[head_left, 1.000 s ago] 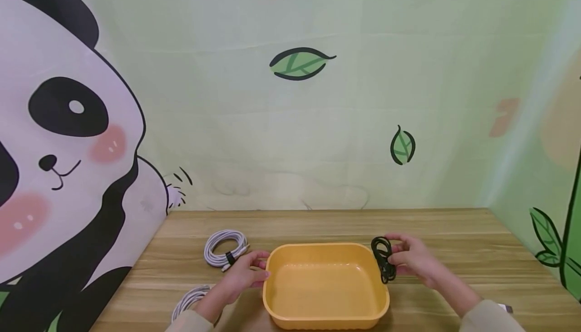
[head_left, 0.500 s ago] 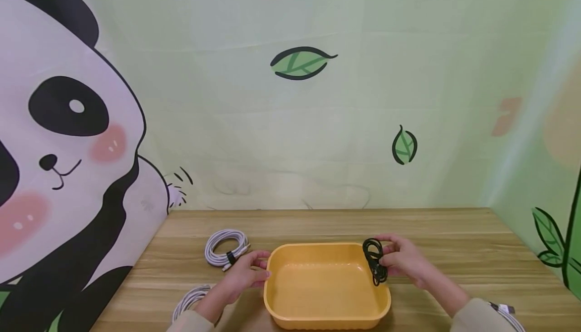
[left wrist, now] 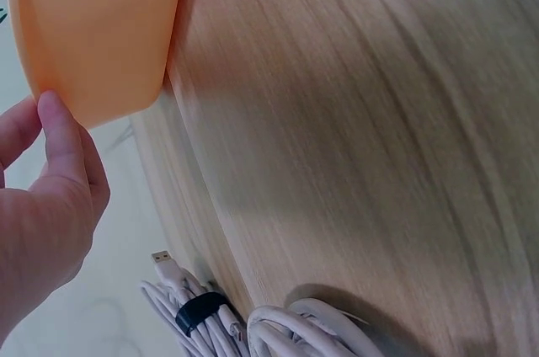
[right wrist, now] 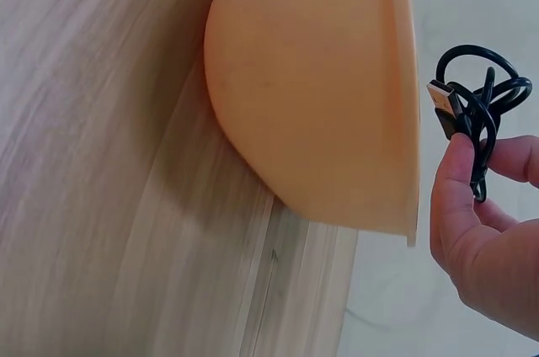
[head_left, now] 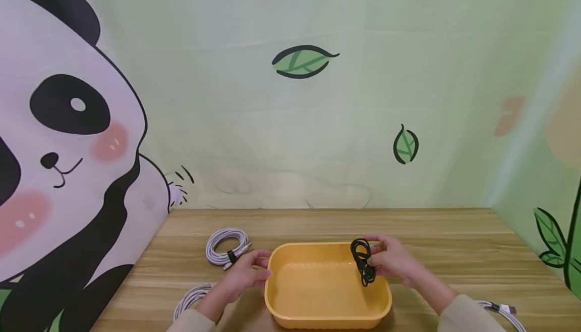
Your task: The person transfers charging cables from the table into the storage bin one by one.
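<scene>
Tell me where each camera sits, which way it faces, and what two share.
Head: on the head, facing forward and down at a yellow rectangular plastic bin and green panda backdrop; left hand, right hand and cream sleeves show.
Left wrist: on that wrist, facing the bin's outside, wooden table and coiled grey cables; left hand shows.
Right wrist: on that wrist, facing the bin's outside and a coiled black USB cable; right hand shows.
Shared: head and right wrist views both show the right hand holding that cable.
</scene>
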### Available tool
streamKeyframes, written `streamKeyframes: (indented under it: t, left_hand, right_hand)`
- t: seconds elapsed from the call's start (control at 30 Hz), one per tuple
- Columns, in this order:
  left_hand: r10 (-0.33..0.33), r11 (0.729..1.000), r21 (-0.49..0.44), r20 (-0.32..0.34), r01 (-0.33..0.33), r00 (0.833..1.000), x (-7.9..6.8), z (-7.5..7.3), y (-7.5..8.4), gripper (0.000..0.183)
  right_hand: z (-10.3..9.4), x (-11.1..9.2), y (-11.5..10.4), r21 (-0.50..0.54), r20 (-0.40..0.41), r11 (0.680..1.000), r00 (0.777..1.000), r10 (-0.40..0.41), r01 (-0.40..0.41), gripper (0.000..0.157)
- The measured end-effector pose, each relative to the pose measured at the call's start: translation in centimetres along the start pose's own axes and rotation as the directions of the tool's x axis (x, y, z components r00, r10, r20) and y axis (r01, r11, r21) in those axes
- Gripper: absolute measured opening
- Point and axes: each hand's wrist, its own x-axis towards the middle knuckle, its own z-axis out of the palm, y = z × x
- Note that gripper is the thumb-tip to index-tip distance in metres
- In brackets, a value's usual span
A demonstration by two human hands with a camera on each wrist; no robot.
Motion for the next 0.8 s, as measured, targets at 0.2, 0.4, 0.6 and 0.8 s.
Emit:
streamKeyframes:
  t: [0.2, 0.4, 0.6, 0.8]
  left_hand:
    - [0.000, 1.000, -0.004, -0.002, 0.000, 1.000, 0.0, 0.0, 0.0, 0.047]
    - [0.003, 1.000, -0.011, 0.002, -0.003, 1.000, 0.0, 0.0, 0.1, 0.048]
    - [0.006, 1.000, -0.013, 0.002, -0.006, 1.000, 0.0, 0.0, 0.0, 0.048]
    - [-0.002, 1.000, -0.016, -0.001, 0.002, 1.000, 0.0, 0.0, 0.1, 0.047]
  right_hand:
    - [0.9, 0.2, 0.0, -0.007, 0.034, 1.000, 0.999, -0.022, 0.023, 0.062]
    - [1.8, 0.3, 0.1, -0.010, 0.030, 1.000, 0.999, -0.023, 0.023, 0.062]
    - [2.6, 0.6, 0.2, 0.013, 0.030, 1.000, 0.999, -0.012, 0.012, 0.063]
    - [3.5, 0.8, 0.4, 0.015, 0.032, 1.000, 0.999, -0.008, 0.008, 0.063]
